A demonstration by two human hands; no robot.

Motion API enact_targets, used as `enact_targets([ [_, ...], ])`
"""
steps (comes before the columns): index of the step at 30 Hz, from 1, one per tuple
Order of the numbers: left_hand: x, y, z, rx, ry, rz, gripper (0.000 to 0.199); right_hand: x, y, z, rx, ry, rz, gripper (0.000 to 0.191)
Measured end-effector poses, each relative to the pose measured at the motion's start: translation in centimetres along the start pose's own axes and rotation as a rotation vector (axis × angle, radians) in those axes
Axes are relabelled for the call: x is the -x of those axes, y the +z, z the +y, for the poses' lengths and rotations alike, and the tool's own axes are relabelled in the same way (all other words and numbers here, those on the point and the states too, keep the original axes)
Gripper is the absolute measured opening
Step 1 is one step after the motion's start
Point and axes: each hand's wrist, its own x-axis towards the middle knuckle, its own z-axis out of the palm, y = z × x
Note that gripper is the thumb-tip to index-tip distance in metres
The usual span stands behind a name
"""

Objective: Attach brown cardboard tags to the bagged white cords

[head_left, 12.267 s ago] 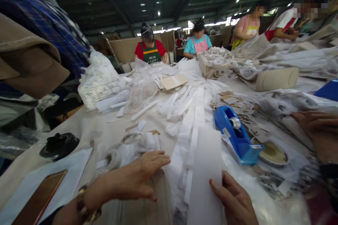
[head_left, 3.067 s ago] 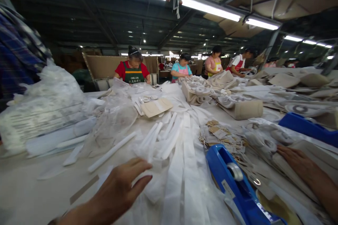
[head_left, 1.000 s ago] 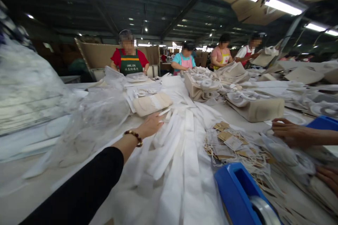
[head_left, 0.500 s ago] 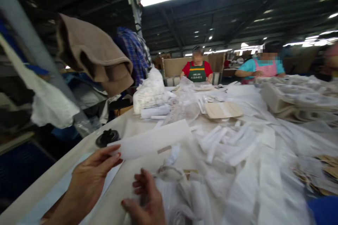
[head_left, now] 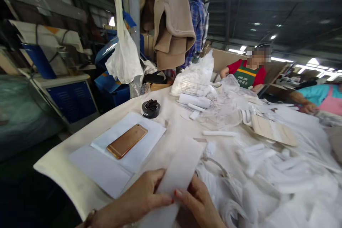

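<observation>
A long white translucent sheet strip [head_left: 184,158] slants over the table's near edge, with both my hands on it. My left hand [head_left: 145,196] is closed on its left side, thumb lying across the front. From the right, my right hand [head_left: 199,203] pinches the same strip, its thumb close to the left thumb. The strip's lower end passes behind the thumbs to the bottom of the view. To the right of my hands lies a heap of white strips and rolls [head_left: 235,192].
Pale sheets [head_left: 101,167] lie at the left, a gold phone [head_left: 127,140] on them. Beyond sits a black tape roll [head_left: 151,109]. A stuffed clear bag [head_left: 195,78] and a beige padded piece [head_left: 274,130] stand farther back. Two co-workers [head_left: 247,74] are across the table.
My view has swung left, bringing the phone into sight. The strip has come nearer and now points away from me. My right hand, open before, has closed on it too.
</observation>
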Motion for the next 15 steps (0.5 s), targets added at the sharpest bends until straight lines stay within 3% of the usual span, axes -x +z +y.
enact_targets([
  [2, -0.2, -0.1, -0.3, 0.186, -0.045, 0.027, 0.038, 0.0, -0.1, -0.1, 0.292, -0.074, -0.041, 0.033],
  [7, 0.8, -1.6, -2.7, 0.487, -0.148, 0.342, 0.042, -1.5, 1.1, 0.0, 1.257, -0.179, -0.147, 0.023],
  [9, 1.2, -2.0, -3.4, 0.546, -0.175, 0.415, 0.045, -2.6, 2.0, -0.1, 1.529, -0.23, -0.218, 0.02],
  [11, 1.4, -2.2, -3.7, 0.586, -0.184, 0.464, 0.048, -3.6, 2.5, -0.3, 1.646, -0.35, -0.235, 0.017],
  [15, 1.3, -2.6, -4.2, 0.579, -0.185, 0.518, 0.044, -4.8, 1.8, 0.3, 1.59, -0.574, -0.112, 0.012],
])
